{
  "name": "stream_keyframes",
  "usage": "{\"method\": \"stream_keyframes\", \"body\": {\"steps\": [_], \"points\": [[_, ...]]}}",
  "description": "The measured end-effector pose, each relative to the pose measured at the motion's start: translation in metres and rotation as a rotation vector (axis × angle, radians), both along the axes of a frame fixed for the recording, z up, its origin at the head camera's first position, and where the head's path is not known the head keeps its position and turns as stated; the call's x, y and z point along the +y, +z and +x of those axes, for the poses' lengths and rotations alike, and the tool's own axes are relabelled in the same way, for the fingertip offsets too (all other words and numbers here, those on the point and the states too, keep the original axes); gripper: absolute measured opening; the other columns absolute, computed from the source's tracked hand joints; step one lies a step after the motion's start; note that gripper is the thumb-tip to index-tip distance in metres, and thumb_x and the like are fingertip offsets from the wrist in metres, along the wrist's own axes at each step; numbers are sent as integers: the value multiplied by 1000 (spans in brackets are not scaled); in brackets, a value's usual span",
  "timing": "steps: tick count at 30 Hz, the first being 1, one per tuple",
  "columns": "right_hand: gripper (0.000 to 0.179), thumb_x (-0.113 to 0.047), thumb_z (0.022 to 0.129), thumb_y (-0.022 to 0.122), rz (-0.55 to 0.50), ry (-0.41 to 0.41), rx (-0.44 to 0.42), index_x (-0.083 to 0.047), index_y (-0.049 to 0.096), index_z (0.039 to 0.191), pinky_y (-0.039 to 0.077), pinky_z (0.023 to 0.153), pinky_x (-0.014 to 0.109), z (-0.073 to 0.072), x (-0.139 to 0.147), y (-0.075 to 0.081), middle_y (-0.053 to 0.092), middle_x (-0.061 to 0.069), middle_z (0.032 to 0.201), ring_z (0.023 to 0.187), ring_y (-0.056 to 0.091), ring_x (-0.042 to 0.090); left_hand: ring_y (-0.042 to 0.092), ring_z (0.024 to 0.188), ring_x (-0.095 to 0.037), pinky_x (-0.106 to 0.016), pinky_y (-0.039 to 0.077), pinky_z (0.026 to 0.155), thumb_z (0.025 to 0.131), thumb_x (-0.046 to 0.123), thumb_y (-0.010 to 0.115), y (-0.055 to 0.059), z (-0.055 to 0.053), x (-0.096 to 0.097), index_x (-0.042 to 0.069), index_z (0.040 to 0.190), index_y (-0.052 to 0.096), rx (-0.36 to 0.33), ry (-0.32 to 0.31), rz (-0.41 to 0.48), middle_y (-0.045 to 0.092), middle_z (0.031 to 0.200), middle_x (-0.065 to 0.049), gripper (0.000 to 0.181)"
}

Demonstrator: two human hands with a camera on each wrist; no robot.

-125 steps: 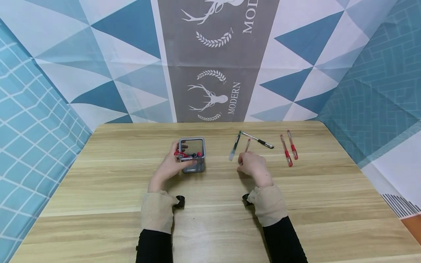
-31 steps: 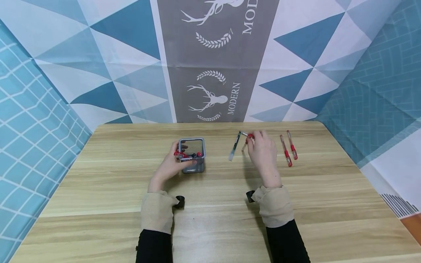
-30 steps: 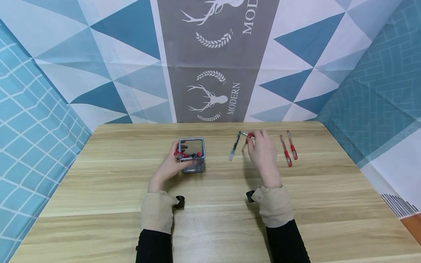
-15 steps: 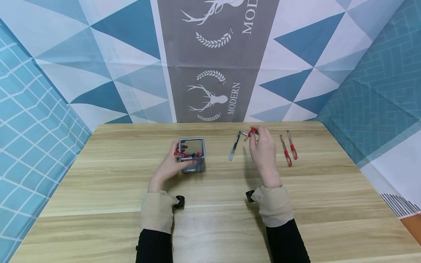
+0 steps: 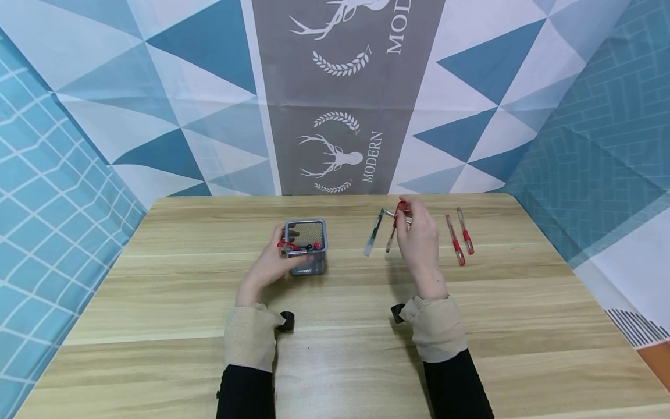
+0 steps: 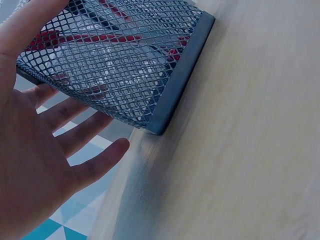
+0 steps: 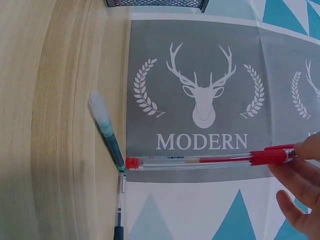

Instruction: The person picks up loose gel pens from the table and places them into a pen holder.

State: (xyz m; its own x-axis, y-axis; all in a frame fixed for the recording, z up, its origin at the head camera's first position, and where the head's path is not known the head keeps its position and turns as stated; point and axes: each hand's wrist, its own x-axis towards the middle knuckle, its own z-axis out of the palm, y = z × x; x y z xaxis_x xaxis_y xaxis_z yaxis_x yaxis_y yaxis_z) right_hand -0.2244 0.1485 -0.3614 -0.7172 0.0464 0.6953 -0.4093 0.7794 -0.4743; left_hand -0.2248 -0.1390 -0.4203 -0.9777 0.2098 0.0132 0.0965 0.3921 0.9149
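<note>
My left hand (image 5: 264,270) holds a dark wire-mesh pen holder (image 5: 307,266) standing on the table, thumb across its near side and fingers behind. Red and dark pens show through the mesh (image 6: 115,65) in the left wrist view. With my right hand (image 5: 420,247) I pinch a clear-barrelled red pen (image 7: 210,161) at its red cap end, the barrel free. In the head view the pen slants down toward the near side. Beside it lie a teal-green pen (image 5: 374,231) with a pale, clear end and a black pen (image 7: 119,215), largely hidden behind my hand in the head view.
Two more red pens (image 5: 455,240) lie side by side to the right of my right hand. The wooden table (image 5: 340,361) ends at a patterned backdrop (image 5: 335,75) just past the pens. Patterned cloth also hangs at both sides.
My right hand has moved back and slightly right, lifting the red pen off the table. In the last second the pen has turned in my fingers. My left hand stays on the pen holder.
</note>
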Motion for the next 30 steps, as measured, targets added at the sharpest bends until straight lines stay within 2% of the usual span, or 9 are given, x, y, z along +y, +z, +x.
{"method": "stream_keyframes", "body": {"steps": [6,9,10,15,25,30], "points": [[24,-9,89,57,39,-1,38,-2,57,111,43,72,40,1,-1,1,65,13,94,83,63,25,47,116,-32,-48,36,98,72,31,77,5,3,2,22,139,20,-6,-6,3,42,133,-16,89],[24,-9,88,58,46,6,65,-1,58,111,43,76,42,1,-2,2,65,13,93,82,63,25,46,116,-33,-49,36,98,72,29,77,6,3,2,22,139,20,-8,-5,7,40,134,-17,88],[24,-9,88,58,45,8,71,-1,58,110,43,79,43,1,-2,2,65,13,93,81,63,25,47,116,-32,-48,37,98,71,31,77,1,1,1,23,139,20,0,-4,4,40,135,-16,89],[23,-11,87,60,21,23,92,-1,59,108,42,85,44,2,-4,4,66,13,91,79,62,25,47,116,-32,-48,37,98,71,31,77,1,1,1,23,139,20,4,-4,4,41,134,-16,88],[24,-11,83,66,13,64,165,1,62,103,42,86,40,6,-10,8,67,13,88,75,63,24,48,115,-32,-48,38,97,72,28,77,0,1,1,23,138,21,10,-11,28,42,132,-17,87],[24,-12,82,67,-5,115,205,1,62,101,41,87,40,9,-15,11,67,12,87,75,63,24,49,114,-31,-47,39,96,72,29,77,1,1,1,23,139,20,9,-11,24,43,132,-17,87]]}}
